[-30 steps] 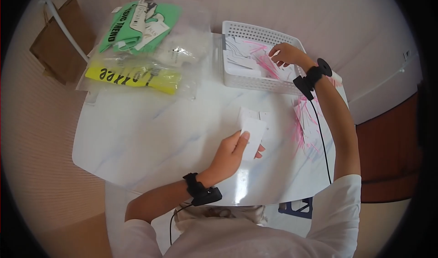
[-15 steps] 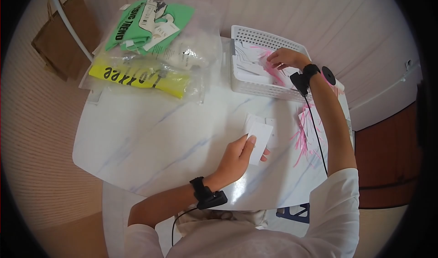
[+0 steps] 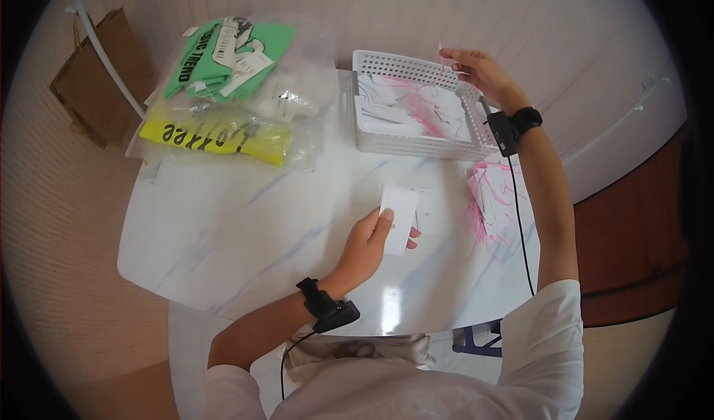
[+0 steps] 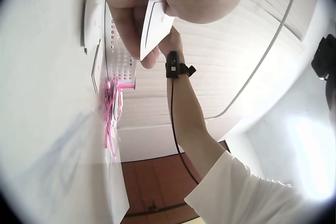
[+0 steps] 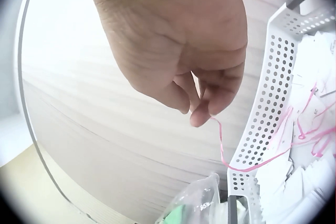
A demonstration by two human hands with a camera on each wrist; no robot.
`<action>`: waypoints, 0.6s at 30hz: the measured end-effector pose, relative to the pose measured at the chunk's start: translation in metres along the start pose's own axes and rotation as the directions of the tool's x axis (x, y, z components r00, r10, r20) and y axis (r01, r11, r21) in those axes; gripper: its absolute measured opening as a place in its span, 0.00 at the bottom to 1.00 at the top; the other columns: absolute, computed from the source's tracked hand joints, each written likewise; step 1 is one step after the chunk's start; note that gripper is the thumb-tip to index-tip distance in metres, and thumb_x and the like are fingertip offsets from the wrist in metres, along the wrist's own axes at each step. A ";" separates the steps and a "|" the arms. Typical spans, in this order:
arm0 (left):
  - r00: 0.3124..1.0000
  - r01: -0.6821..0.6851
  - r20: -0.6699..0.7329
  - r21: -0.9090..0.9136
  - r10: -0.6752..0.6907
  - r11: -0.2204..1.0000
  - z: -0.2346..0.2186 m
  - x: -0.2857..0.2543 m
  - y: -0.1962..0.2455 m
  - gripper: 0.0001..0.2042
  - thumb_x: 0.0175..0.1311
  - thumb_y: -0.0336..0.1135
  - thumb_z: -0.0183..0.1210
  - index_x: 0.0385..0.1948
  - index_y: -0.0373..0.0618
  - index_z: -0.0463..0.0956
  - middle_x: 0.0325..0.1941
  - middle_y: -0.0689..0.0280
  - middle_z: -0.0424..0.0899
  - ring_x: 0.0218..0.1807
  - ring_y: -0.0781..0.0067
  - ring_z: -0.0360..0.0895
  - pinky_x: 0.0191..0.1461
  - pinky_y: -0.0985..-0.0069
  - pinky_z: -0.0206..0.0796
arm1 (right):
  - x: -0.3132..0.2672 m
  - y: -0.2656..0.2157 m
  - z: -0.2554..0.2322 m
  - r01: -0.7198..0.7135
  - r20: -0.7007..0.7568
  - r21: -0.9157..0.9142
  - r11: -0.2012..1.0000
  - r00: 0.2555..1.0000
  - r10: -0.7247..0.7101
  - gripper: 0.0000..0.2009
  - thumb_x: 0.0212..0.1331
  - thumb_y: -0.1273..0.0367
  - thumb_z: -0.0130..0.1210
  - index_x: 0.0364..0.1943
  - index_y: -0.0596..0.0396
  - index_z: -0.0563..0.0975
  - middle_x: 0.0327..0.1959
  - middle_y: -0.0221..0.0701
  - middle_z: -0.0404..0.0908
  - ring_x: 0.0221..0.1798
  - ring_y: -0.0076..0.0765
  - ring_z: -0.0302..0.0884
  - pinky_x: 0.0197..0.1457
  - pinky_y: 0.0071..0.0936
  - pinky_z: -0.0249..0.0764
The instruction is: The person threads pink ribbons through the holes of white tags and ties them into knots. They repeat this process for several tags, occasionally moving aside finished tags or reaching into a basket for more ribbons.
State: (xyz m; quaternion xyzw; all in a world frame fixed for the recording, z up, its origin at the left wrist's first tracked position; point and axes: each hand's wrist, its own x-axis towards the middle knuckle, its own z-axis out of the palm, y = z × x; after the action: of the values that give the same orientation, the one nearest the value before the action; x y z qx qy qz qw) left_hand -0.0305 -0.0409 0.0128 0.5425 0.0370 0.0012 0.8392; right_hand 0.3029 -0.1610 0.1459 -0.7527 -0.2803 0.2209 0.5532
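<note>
My left hand [image 3: 365,246] grips a small stack of white cards [image 3: 399,219] above the table, thumb on top; the cards' edge also shows in the left wrist view. Beneath and beside them lie more white cards [image 3: 428,210] on the tabletop. My right hand [image 3: 482,73] is raised over the back right of the white basket [image 3: 416,146]. In the right wrist view its fingertips pinch the end of a pink string [image 5: 222,148], which trails down into the basket among white tags [image 3: 379,108] and pink strings.
At the table's right edge is a pile of tags with pink strings [image 3: 489,201]. Bagged clothes, one green [image 3: 223,59] and one yellow [image 3: 216,136], lie at the back left. A brown paper bag [image 3: 100,78] stands beyond the table's left side.
My right hand has risen from the tags in the basket and moved toward the back, with a pink string now in its fingertips. The left hand still holds its cards.
</note>
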 end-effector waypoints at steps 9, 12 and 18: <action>0.773 -0.585 0.149 0.544 0.617 0.602 -0.011 0.009 0.005 0.19 0.75 0.38 0.35 0.58 0.33 0.63 0.56 0.57 0.75 0.52 0.69 0.76 0.59 0.74 0.64 | -0.129 -0.036 0.037 0.086 0.264 0.040 0.996 0.960 -0.093 0.17 0.65 0.64 0.50 0.53 0.60 0.76 0.25 0.20 0.71 0.31 0.15 0.66 0.39 0.15 0.65; 0.768 -0.628 0.235 0.457 0.596 0.630 0.007 0.001 0.020 0.19 0.75 0.37 0.36 0.59 0.33 0.64 0.57 0.57 0.74 0.53 0.69 0.74 0.61 0.72 0.61 | -0.172 -0.033 0.067 0.137 0.249 -0.038 0.990 0.961 -0.123 0.17 0.64 0.65 0.49 0.53 0.57 0.77 0.26 0.22 0.73 0.30 0.17 0.68 0.36 0.16 0.67; 0.894 0.082 0.443 0.003 -0.075 0.997 0.022 -0.016 0.032 0.18 0.75 0.37 0.38 0.56 0.33 0.66 0.53 0.58 0.76 0.47 0.70 0.78 0.55 0.76 0.66 | -0.209 -0.001 0.094 0.105 0.284 0.225 0.969 0.944 -0.168 0.19 0.64 0.64 0.51 0.54 0.63 0.75 0.46 0.32 0.78 0.23 0.17 0.62 0.30 0.17 0.64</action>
State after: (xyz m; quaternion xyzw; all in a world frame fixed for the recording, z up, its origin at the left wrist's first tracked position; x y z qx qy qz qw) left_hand -0.0440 -0.0485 0.0519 0.5200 -0.1327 -0.1557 0.8293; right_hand 0.0863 -0.2335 0.1242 -0.6273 -0.3885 0.3217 0.5934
